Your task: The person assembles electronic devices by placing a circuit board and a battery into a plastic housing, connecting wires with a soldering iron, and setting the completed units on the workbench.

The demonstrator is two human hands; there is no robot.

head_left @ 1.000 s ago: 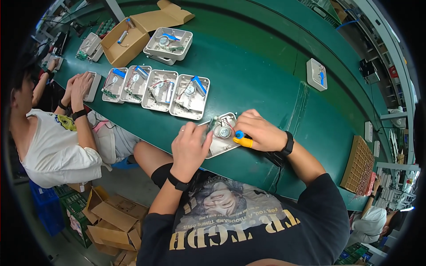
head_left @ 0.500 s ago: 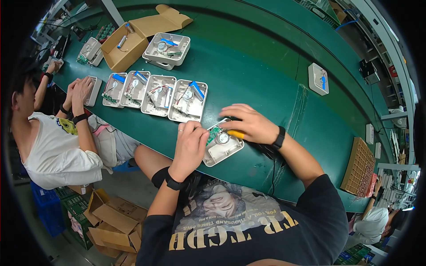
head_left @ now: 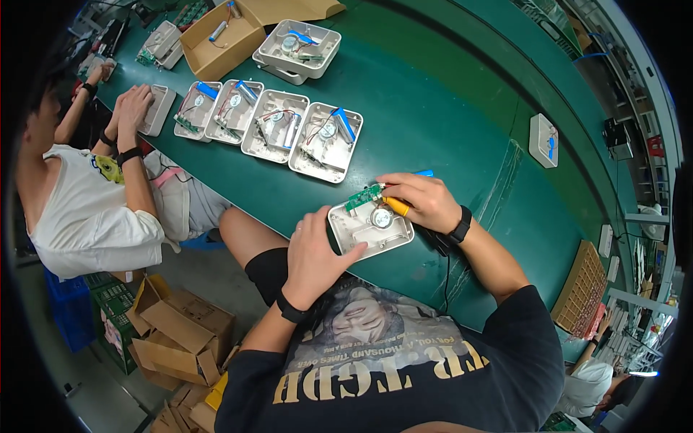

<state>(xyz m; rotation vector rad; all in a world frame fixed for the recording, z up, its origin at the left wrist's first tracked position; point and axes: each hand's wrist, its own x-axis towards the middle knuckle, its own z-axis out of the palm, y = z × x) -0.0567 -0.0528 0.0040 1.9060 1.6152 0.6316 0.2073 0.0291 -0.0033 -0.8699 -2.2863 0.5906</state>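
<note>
In front of me on the bench sits a white plastic housing point(head_left: 364, 238) with a round silver speaker-like part point(head_left: 381, 218) inside. My left hand point(head_left: 317, 252) grips its near left side, thumb along the near rim. Over the far rim lies a small green circuit board point(head_left: 364, 198), tilted. The fingers of my right hand point(head_left: 424, 203) close on the board's right end, where a wire shows. A yellow, finger-shaped piece point(head_left: 395, 206) sits at those fingers; whether a finger cover or a handle, I cannot tell. Beyond them a blue cylinder end point(head_left: 424, 173) shows, mostly hidden.
Several white housings point(head_left: 326, 169) with blue cells and wires stand in a row at the left. Two stacked housings point(head_left: 299, 49) and an open cardboard box point(head_left: 224, 43) are behind. A co-worker's hands point(head_left: 136, 108) hold another housing. A partitioned tray point(head_left: 580, 289) lies at the right.
My left hand has moved from the board to the housing's near left side. My right hand has come to the board's right end, and the board now sits raised at the far rim.
</note>
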